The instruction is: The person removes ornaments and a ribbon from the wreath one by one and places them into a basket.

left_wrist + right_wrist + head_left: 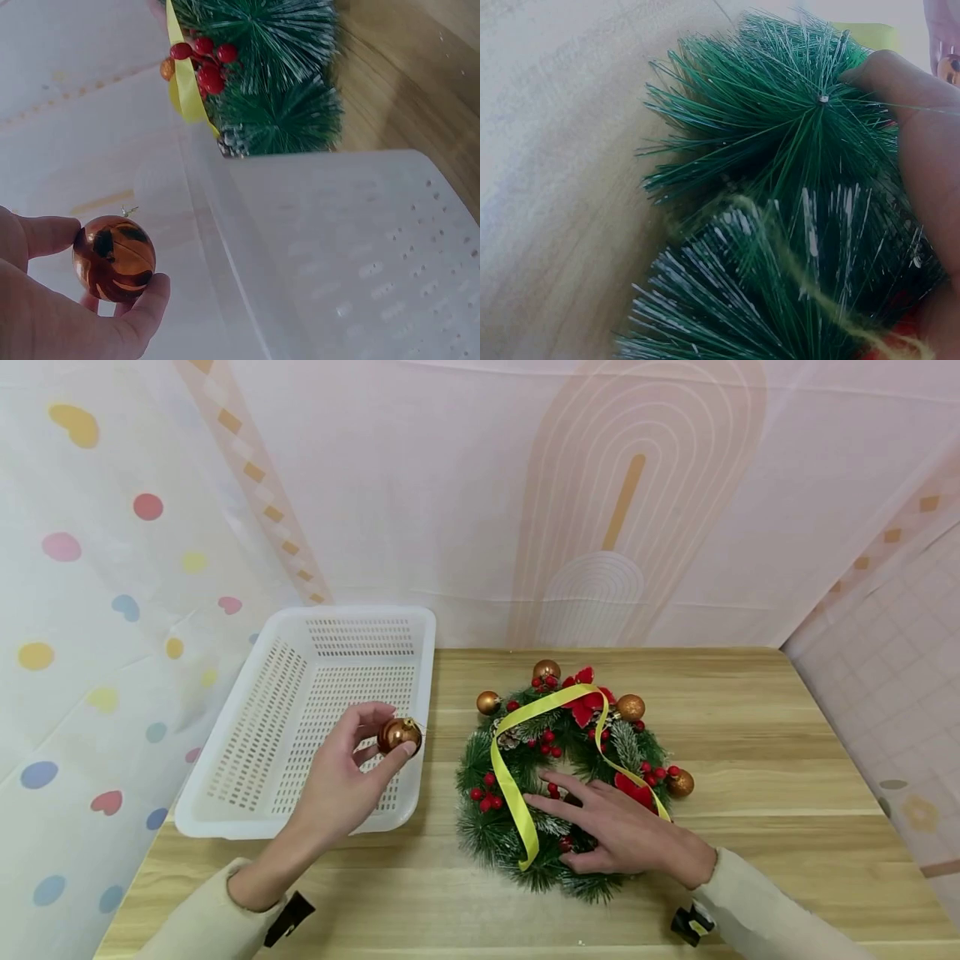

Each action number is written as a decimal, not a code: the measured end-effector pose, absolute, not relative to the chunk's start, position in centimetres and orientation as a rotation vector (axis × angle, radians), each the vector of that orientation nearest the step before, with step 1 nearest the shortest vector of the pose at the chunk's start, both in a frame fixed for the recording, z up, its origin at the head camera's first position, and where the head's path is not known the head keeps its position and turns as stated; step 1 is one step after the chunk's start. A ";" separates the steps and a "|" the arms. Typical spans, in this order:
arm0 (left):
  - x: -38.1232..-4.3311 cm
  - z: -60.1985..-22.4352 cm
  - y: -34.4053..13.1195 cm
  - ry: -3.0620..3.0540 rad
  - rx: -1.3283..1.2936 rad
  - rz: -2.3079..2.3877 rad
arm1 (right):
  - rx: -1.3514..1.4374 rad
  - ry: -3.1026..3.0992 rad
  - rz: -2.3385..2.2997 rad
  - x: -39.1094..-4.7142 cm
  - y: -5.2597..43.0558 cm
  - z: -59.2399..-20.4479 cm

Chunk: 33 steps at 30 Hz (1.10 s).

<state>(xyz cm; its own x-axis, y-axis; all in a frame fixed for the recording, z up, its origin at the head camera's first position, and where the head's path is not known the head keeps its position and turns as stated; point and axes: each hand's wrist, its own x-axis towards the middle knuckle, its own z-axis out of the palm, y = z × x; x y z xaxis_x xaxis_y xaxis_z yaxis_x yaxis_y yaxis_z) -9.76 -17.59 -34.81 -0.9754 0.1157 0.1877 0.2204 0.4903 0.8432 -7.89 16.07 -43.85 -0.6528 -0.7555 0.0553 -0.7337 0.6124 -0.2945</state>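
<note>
Nice shiny round copper-brown bauble (396, 739) here, plus a ring-shaped wreath (480, 835) of bristly green needles with smooth red berries (485, 804) and a flat yellow ribbon (513, 793) lying across it. Bauble's pinched between the left hand's (341, 789) thumb and fingers, by a slotted white basket's (425, 685) right rim. Right hand (622, 828), well apart, rests back-up on the wreath's near side, fingers spread.

2 sets of fingers, the left fingers (396, 762) and right fingers (558, 811). 5 copper-coloured baubles (397, 737): 1 in the left fingers, 4 about the wreath (487, 835). 1 wreath at right, 1 white basket (426, 664) at left, 1 counter (750, 760). 1 yellow ribbon (512, 793). At least 2 red flowers (581, 703) and 5 berry clusters (487, 795). 2 sleeves (761, 902).
</note>
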 end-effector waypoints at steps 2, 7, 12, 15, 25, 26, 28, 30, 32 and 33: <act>-9.9 -34.8 -17.9 -2.615 -0.288 -1.504 | -1.275 2.753 -0.450 -7.9 16.1 -43.9; -10.4 -34.8 -18.6 -2.632 -0.259 -1.491 | -1.275 2.755 -0.449 -7.9 16.1 -43.8; -10.8 -34.7 -19.1 -2.656 -0.230 -1.471 | -1.271 2.752 -0.452 -7.9 16.1 -43.8; -11.0 -34.6 -19.5 -2.658 -0.217 -1.465 | -1.267 2.750 -0.458 -7.8 16.1 -43.8; -11.8 -34.5 -20.6 -2.657 -0.185 -1.453 | -1.258 2.754 -0.458 -7.8 16.1 -43.9; -11.9 -34.5 -20.7 -2.655 -0.186 -1.461 | -1.256 2.753 -0.459 -7.8 16.1 -43.9; -12.1 -34.5 -20.9 -2.647 -0.185 -1.475 | -1.256 2.752 -0.464 -7.8 16.1 -43.9; -12.2 -34.5 -21.0 -2.648 -0.179 -1.474 | -1.260 2.752 -0.465 -7.8 16.1 -43.9; -12.4 -34.5 -21.2 -2.656 -0.169 -1.464 | -1.264 2.753 -0.463 -7.8 16.1 -43.9; -12.4 -34.4 -21.3 -2.662 -0.159 -1.457 | -1.265 2.754 -0.463 -7.9 16.1 -43.9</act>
<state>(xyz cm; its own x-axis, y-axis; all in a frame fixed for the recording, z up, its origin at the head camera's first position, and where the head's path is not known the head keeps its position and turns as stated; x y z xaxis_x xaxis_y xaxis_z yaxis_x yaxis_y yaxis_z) -12.43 -21.29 -34.44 -0.9893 0.0424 0.1399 0.1407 0.5357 0.8326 -7.85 16.05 -43.91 -0.6570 -0.7518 0.0565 -0.7290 0.6143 -0.3019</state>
